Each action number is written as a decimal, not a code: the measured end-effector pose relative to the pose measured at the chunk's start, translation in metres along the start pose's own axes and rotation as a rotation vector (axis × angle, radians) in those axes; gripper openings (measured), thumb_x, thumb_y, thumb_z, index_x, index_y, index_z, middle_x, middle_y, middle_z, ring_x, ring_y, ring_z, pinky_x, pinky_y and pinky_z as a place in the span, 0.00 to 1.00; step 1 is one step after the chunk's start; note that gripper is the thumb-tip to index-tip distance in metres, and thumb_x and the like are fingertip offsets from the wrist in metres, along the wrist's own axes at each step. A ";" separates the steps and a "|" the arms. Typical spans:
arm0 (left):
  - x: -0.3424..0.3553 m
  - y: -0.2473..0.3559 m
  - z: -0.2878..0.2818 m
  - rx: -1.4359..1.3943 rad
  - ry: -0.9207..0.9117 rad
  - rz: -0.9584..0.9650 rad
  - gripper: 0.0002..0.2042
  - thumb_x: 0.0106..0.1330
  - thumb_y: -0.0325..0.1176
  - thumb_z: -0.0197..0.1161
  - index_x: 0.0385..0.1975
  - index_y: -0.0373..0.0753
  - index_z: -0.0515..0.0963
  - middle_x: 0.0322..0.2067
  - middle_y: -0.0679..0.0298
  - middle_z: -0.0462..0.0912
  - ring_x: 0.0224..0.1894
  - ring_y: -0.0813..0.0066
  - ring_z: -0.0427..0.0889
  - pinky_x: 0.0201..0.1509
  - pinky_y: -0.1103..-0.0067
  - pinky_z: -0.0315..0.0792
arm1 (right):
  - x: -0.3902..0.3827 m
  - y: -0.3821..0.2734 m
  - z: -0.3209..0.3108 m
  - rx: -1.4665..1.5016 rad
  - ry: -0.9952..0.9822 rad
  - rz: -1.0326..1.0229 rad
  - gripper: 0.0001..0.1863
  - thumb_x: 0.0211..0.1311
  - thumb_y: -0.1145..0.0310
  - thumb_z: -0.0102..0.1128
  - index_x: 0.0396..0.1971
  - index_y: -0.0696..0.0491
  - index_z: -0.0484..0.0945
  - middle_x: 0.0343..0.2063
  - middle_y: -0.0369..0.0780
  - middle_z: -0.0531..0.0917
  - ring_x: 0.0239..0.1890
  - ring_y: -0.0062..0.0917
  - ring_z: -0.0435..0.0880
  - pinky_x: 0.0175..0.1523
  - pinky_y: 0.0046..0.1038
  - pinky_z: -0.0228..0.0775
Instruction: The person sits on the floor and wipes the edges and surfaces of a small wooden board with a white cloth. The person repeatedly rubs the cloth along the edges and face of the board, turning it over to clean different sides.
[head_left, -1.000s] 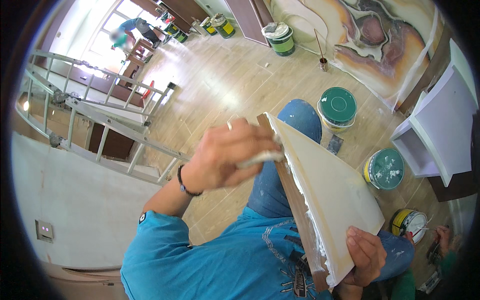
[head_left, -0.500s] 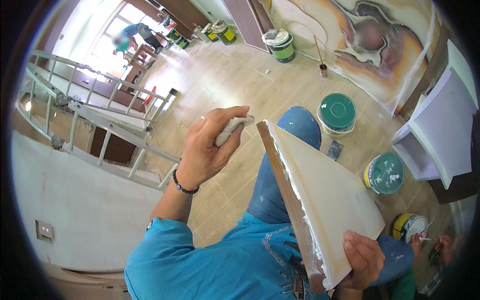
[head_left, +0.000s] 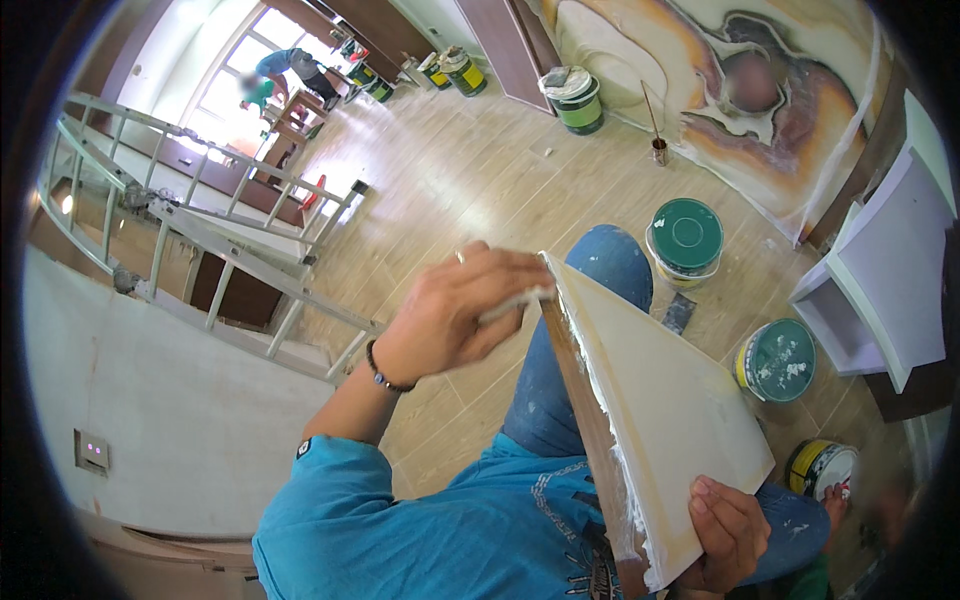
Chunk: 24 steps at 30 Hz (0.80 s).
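L hand [head_left: 455, 308], grip closed w/ pale rag [head_left: 516, 302], is back at panel [head_left: 660, 390]'s far end; contact's apparently resumed. R hand [head_left: 728, 530] clamps near end.

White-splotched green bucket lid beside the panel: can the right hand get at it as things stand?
Probably not right now: the right hand grips the lower edge of the pale panel and would likely need to let go. The lid itself looks uncovered.
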<state>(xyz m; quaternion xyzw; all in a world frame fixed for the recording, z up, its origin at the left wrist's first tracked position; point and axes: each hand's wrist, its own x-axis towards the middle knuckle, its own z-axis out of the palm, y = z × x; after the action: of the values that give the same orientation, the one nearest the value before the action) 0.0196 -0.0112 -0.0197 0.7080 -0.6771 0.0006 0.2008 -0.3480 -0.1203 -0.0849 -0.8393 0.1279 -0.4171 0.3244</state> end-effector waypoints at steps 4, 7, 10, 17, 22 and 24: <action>-0.004 0.004 0.003 0.023 0.016 0.062 0.20 0.60 0.23 0.69 0.54 0.43 0.87 0.55 0.61 0.89 0.49 0.60 0.88 0.51 0.67 0.84 | -0.012 0.005 0.007 -0.061 0.030 0.015 0.11 0.70 0.67 0.67 0.46 0.56 0.85 0.37 0.44 0.90 0.37 0.40 0.94 0.40 0.39 0.90; -0.004 -0.004 0.002 0.020 0.007 0.035 0.21 0.60 0.23 0.68 0.55 0.43 0.87 0.55 0.61 0.89 0.49 0.59 0.88 0.50 0.68 0.84 | -0.011 0.004 0.008 -0.066 0.034 0.015 0.10 0.70 0.67 0.67 0.45 0.57 0.85 0.36 0.44 0.90 0.37 0.40 0.94 0.40 0.38 0.90; -0.003 0.004 0.001 0.022 0.007 0.052 0.21 0.60 0.22 0.68 0.54 0.42 0.87 0.55 0.60 0.89 0.49 0.58 0.88 0.50 0.68 0.84 | -0.011 0.005 0.008 -0.063 0.033 0.018 0.10 0.70 0.67 0.67 0.44 0.57 0.86 0.36 0.44 0.90 0.37 0.40 0.94 0.40 0.38 0.90; -0.006 0.010 -0.001 -0.006 0.007 0.057 0.21 0.60 0.24 0.69 0.55 0.43 0.87 0.54 0.61 0.89 0.48 0.58 0.88 0.48 0.68 0.84 | -0.010 0.006 0.010 -0.044 0.034 0.016 0.11 0.70 0.65 0.68 0.43 0.57 0.85 0.37 0.45 0.91 0.37 0.41 0.94 0.40 0.38 0.89; -0.003 -0.011 0.006 0.060 0.032 0.013 0.22 0.60 0.24 0.70 0.57 0.44 0.87 0.55 0.61 0.88 0.48 0.60 0.89 0.47 0.69 0.84 | -0.012 0.005 0.009 -0.056 0.030 0.014 0.13 0.68 0.64 0.70 0.44 0.57 0.86 0.37 0.46 0.91 0.37 0.42 0.94 0.41 0.38 0.89; -0.008 0.008 0.001 0.033 0.001 0.046 0.22 0.61 0.23 0.69 0.57 0.43 0.87 0.55 0.61 0.88 0.48 0.59 0.88 0.47 0.69 0.84 | -0.012 0.004 0.009 -0.064 0.028 0.017 0.13 0.67 0.64 0.70 0.44 0.58 0.86 0.37 0.46 0.91 0.37 0.42 0.94 0.42 0.38 0.90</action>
<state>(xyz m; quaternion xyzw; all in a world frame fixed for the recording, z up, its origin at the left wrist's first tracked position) 0.0114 -0.0035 -0.0203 0.6953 -0.6931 0.0169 0.1894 -0.3482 -0.1137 -0.0994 -0.8422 0.1529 -0.4216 0.2994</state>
